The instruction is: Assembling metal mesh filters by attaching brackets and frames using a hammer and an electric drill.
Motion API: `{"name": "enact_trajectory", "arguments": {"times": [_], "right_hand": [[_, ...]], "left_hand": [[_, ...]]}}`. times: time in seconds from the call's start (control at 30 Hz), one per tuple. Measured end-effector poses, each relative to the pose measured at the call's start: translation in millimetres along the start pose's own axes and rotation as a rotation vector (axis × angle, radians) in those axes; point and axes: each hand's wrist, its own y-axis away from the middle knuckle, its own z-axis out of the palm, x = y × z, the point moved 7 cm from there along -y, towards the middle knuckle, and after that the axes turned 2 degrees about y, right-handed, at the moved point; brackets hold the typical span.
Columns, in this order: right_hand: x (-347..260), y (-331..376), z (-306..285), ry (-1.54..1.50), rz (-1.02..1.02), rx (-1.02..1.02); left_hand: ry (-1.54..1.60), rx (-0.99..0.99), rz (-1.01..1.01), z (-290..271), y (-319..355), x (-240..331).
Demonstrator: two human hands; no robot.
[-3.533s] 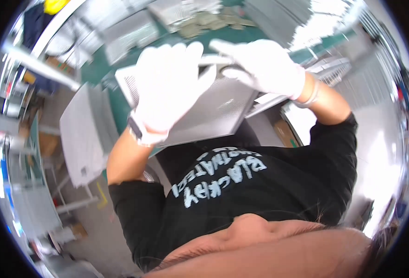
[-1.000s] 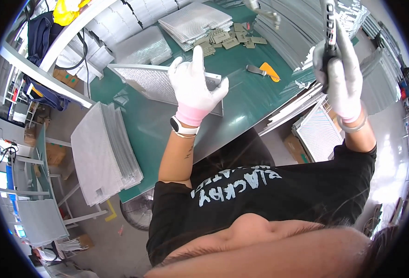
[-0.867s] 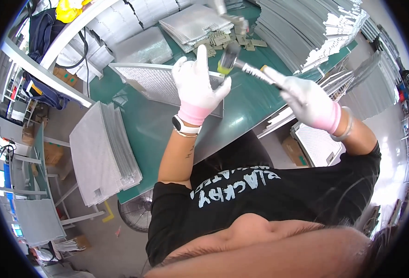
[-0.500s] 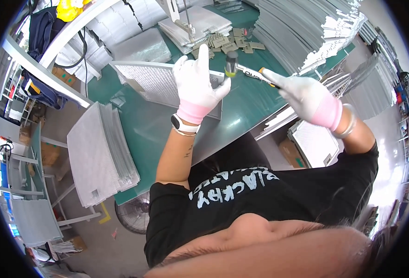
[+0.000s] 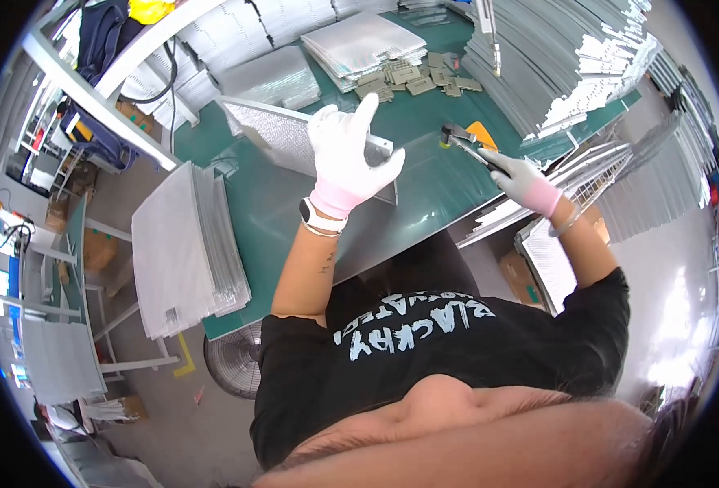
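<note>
hammer (image 5: 467, 143) now lowered to table (right hand (image 5: 519, 179) gripping handle).

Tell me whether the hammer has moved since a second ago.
Yes. The right hand has brought the hammer down from the air to the green table, beside the orange tool.

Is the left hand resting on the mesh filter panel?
Yes, the gloved left hand lies flat on the framed mesh filter panel on the green table.
</note>
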Motion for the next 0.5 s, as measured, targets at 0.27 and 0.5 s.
{"name": "enact_trajectory", "arguments": {"times": [0.27,0.5], "right_hand": [[33.1,6.4,50.4,-0.034,-0.125,0.378],[3.3,53.1,69.1,-0.768,0.012,0.355]], "left_hand": [[1.413,0.438,0.048,-103.7,23.7,-8.8],[2.037,0.437,-0.084,-55.1,19.9,13.0]]}}
